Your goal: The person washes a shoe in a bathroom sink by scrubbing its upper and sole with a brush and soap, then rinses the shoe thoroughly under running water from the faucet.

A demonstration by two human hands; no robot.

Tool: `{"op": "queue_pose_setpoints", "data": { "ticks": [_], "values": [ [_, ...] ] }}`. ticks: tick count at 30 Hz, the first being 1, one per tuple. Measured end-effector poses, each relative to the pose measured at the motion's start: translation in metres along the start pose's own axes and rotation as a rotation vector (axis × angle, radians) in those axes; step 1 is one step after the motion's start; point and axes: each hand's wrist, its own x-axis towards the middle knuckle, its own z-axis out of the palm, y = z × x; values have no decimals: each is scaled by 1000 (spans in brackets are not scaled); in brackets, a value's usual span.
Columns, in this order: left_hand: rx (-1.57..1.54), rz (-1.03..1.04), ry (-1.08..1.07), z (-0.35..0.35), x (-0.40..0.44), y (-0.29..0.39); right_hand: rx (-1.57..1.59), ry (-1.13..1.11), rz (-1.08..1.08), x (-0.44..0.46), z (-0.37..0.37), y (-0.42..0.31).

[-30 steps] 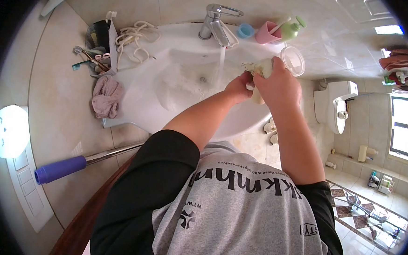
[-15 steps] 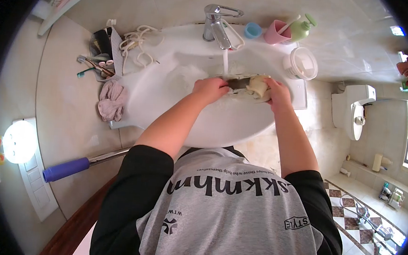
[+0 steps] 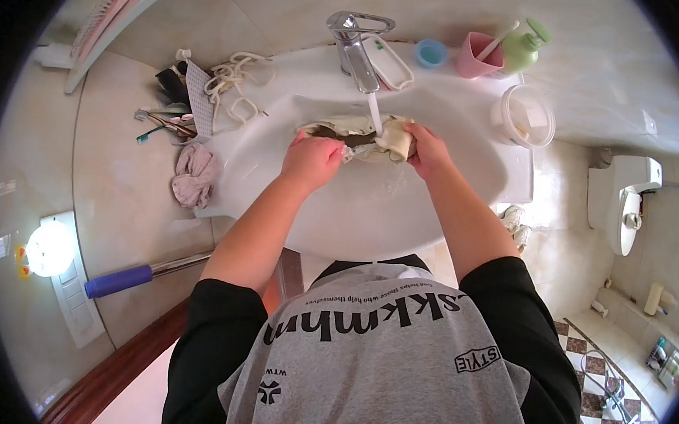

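Observation:
A wet cream shoe with a dark opening lies sideways across the white sink. Water runs from the chrome faucet onto it. My left hand is closed on the shoe's left end, its fingertips at the rim of the opening. At the other end, my right hand grips the shoe, thumb and fingers around its pale, rounded part. The underside of the shoe is hidden.
Cream laces and a crumpled pinkish cloth lie on the left. Behind the sink sit a soap dish, blue cup, pink cup and green pump bottle. A clear tub stands right.
The shoe and both hands have moved left in the sink. My left hand now sits farther along the shoe, and more of its dark opening shows under the water.

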Motion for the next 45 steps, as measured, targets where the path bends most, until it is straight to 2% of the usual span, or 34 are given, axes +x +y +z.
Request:
{"op": "queue_pose_setpoints", "data": {
  "ticks": [7,9,13,15,16,18,22,24,25,27,31,33,34,36,37,39,40,42,43,45],
  "values": [
    [64,-84,-34,-12,6,-5,0,-77,35,31,13,7],
    [78,-82,-50,-14,9,-3,-8,-153,76,33,14,8],
    [-3,-31,-31,-1,15,13,-27,-118,78,26,20,14],
    [24,-60,-168,1,22,22,-34,-133,78,16,19,9],
    [24,-57,-171,5,27,19,-32,-130,78,16,15,9],
    [-262,-202,-197,15,40,9,-23,-154,63,18,2,8],
    [-97,-156,-301,10,58,26,-9,-51,30,1,-17,-5],
    [-304,-209,-132,31,68,19,-1,4,3,-9,-23,-12],
    [-307,-202,-136,33,72,24,1,12,-1,-13,-27,-14],
    [-426,-323,-121,37,79,37,4,-2,-17,-22,-33,-18],
    [-395,-435,-80,58,105,46,32,68,-35,-30,-46,-22],
    [-561,-548,97,77,113,42,42,70,-18,-31,-55,-22],
    [-558,-545,94,77,116,42,47,72,-19,-32,-59,-22],
    [-848,-555,63,76,120,41,66,92,-10,-31,-66,-21],
    [-845,-553,61,74,119,42,69,93,-11,-34,-67,-21],
    [-564,-401,43,68,118,42,81,125,-2,-38,-68,-23],
    [-563,-399,43,62,118,46,82,125,-3,-41,-69,-25],
    [-111,-181,-79,46,116,56,87,167,13,-47,-71,-28],
    [-110,-180,-78,43,114,57,87,167,12,-50,-73,-29],
    [61,-32,15,36,110,60,124,170,-20,-55,-75,-30]
  ]
}}
